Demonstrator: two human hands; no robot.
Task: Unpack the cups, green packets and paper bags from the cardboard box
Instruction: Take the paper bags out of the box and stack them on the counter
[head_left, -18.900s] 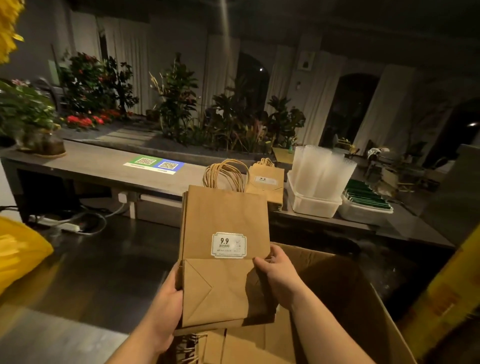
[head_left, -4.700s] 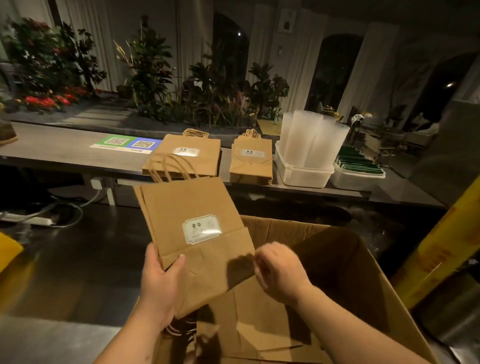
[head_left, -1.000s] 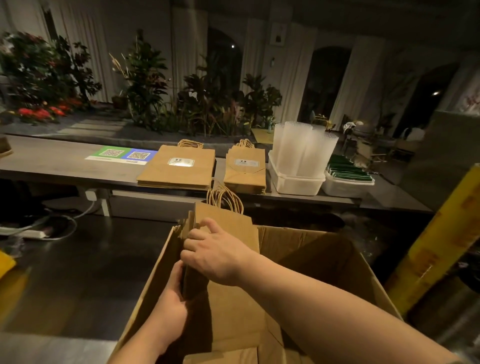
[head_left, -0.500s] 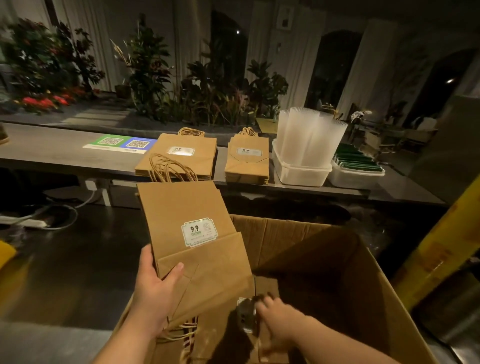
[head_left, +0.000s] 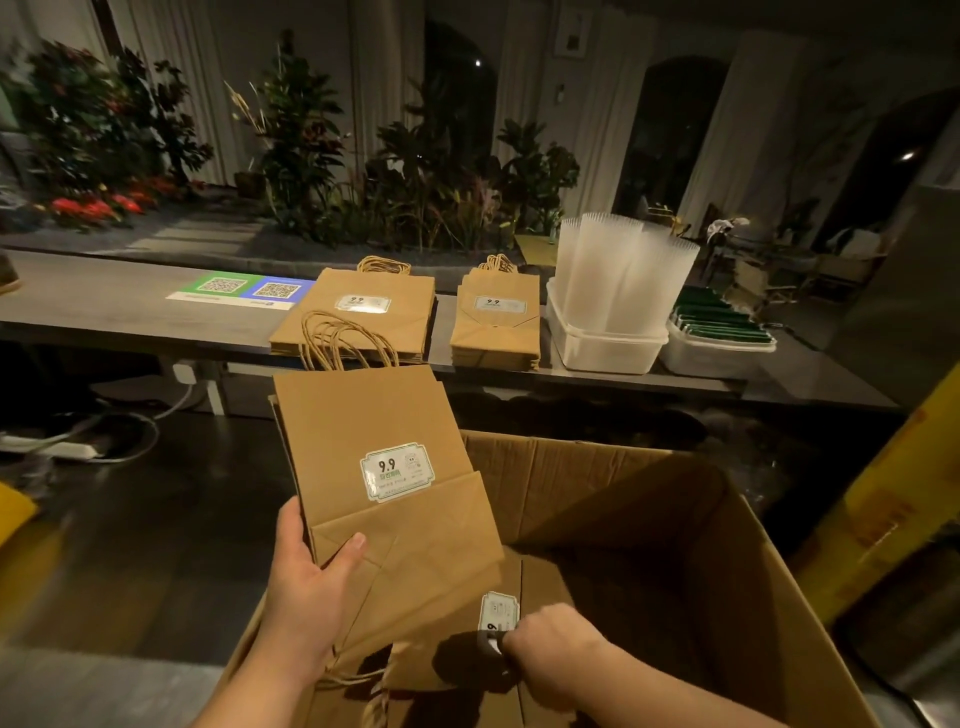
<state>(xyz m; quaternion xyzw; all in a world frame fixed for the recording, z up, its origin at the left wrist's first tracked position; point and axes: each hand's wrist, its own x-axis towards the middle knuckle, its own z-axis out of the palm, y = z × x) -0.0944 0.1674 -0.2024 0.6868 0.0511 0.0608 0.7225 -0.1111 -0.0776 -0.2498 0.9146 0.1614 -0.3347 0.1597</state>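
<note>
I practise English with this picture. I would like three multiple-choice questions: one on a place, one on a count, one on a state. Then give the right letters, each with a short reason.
1. Where do the clear cups stand?
A. in a white tub on the counter
B. on a chair
C. on a shelf

2. How many stacks of paper bags lie on the counter?
A. one
B. two
C. four

3. What is the left hand doing?
A. hanging empty
B. gripping a bunch of bags
C. pressing a wall

1 A: the cups rise out of the tub.
2 B: a wider stack and a narrower one lie side by side.
3 B: its thumb lies over the bunch's front; the right hand grips another bag in the cardboard box.
</note>
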